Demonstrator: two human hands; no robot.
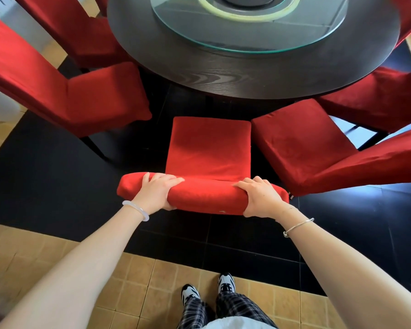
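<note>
Both bare forearms reached forward and down from the bottom corners of the view, nearly straight at the elbows, converging on the top of the backrest of a red fabric-covered dining chair (209, 148). The left hand (156, 192) gripped the padded top edge near its left end: its fingers (152, 178) lay curled over the far side and the thumb wrapped under the near side, with a pale translucent bangle (135, 210) sitting on the wrist. The right hand (259, 195) gripped the same edge near its right end in a mirrored pose, knuckles up, fingers over the top and thumb below, and a thin silver bracelet (298, 226) hung on that wrist. The hands were well apart, with a bare stretch of red padding between them.

The chair stood on the black glossy floor tiles (45, 186), its seat pointing towards the round dark wooden worktop (223, 77) but apart from its rim. A round glass turntable (247, 32) lay on the worktop. More red-covered chairs stood around it; one (93, 96) was on the left and another (301, 143) just beside the held chair on the right. The person's plaid trousers and black-and-white trainers (226, 283) stood on the tan tiles behind the chair.
</note>
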